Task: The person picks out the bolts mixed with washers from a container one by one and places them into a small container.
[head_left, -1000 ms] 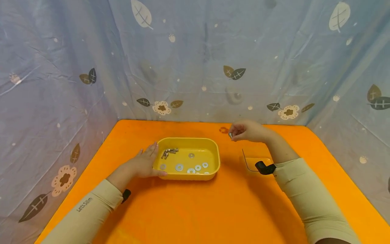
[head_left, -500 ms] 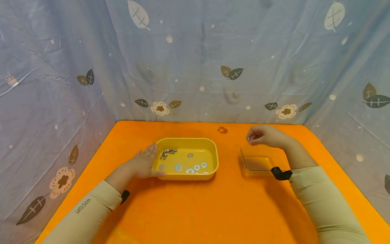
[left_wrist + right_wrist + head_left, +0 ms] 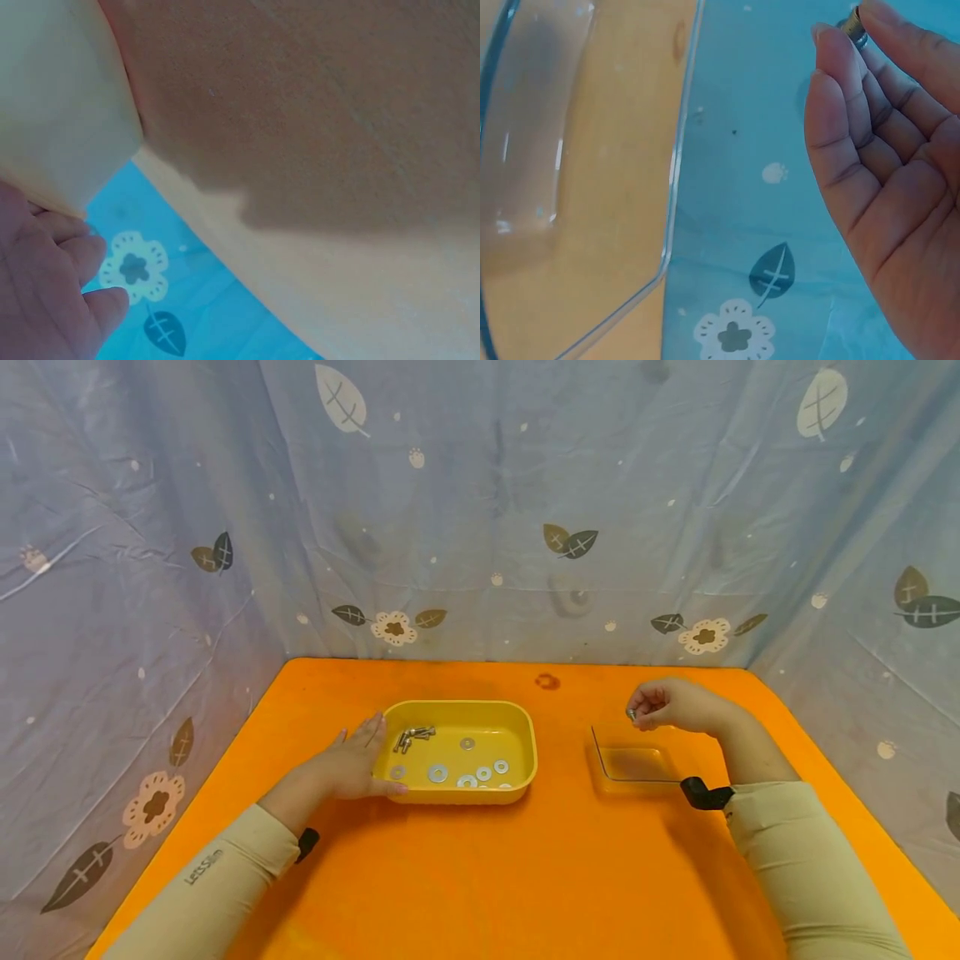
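My left hand [image 3: 351, 767] rests on the left end of a yellow plastic tray [image 3: 531, 752], thumb along the front rim and fingers by the far left corner. In the left wrist view, its fingertips meet the tray's pale outer wall [image 3: 60, 97]. Inside the tray lie several metal bolts [image 3: 408, 737] in a small heap at the left, and several flat washers [image 3: 437, 773]. My right hand [image 3: 678, 704] pinches a small metal bolt [image 3: 853, 28] between thumb and fingertips, largely covered by them. It hovers over the back of a clear, open-topped box [image 3: 637, 780].
An orange table [image 3: 480, 877] carries both containers, with a gap between them. A ring-shaped stain [image 3: 547, 682] marks its far side. Patterned curtains [image 3: 480, 510] enclose the back and both sides. A black wrist mount [image 3: 705, 793] sits close to the clear box's front right rim.
The right hand has moved right with the pinched bolt, from the gap between the containers to above the clear box, then dipped a little. My left hand stays on the tray.
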Available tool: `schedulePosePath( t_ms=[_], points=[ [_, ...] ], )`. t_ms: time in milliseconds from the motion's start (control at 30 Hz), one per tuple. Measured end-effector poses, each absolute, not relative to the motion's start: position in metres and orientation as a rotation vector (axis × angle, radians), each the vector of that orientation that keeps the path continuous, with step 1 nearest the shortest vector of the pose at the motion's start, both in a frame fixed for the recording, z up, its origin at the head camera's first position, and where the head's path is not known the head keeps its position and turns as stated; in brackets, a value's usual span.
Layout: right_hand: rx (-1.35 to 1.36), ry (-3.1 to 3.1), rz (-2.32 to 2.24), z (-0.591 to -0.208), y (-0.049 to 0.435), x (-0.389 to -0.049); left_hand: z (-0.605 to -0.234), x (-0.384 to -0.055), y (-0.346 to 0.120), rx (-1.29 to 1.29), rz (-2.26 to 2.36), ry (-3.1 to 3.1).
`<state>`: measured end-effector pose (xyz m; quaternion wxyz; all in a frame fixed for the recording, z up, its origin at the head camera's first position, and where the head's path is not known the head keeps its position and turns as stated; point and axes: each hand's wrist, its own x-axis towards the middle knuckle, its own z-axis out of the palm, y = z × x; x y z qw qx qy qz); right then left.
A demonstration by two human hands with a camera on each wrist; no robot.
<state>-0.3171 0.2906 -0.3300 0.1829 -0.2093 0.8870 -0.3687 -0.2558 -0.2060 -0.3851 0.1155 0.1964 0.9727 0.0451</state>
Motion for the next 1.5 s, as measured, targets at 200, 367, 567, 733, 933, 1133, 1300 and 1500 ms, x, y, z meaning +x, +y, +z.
schedulePosePath(
  t_ms=[200,367,567,733,933,1133,1300,1500],
  points=[
    [-0.584,2.472,-1.071,-0.338,0.296,-0.317,-0.385,-0.258,-0.206,0.571,0.126,2.847],
    [-0.571,2.449,-1.076,-0.341,0.3,-0.316,-0.384,-0.258,-0.206,0.572,0.142,2.844],
    [-0.569,2.438,-1.072,-0.345,0.301,-0.314,-0.383,-0.256,-0.204,0.566,0.139,2.839],
    [-0.565,2.436,-1.073,-0.347,0.303,-0.314,-0.382,-0.257,-0.205,0.567,0.138,2.838],
    [-0.552,2.424,-1.08,-0.349,0.304,-0.314,-0.384,-0.256,-0.205,0.566,0.139,2.835],
    [-0.531,2.419,-1.072,-0.35,0.305,-0.313,-0.386,-0.257,-0.206,0.56,0.137,2.836],
    [-0.555,2.446,-1.059,-0.347,0.306,-0.312,-0.386,-0.256,-0.207,0.568,0.143,2.844],
    [-0.581,2.51,-1.02,-0.344,0.309,-0.313,-0.387,-0.256,-0.206,0.582,0.139,2.841]
  ],
)
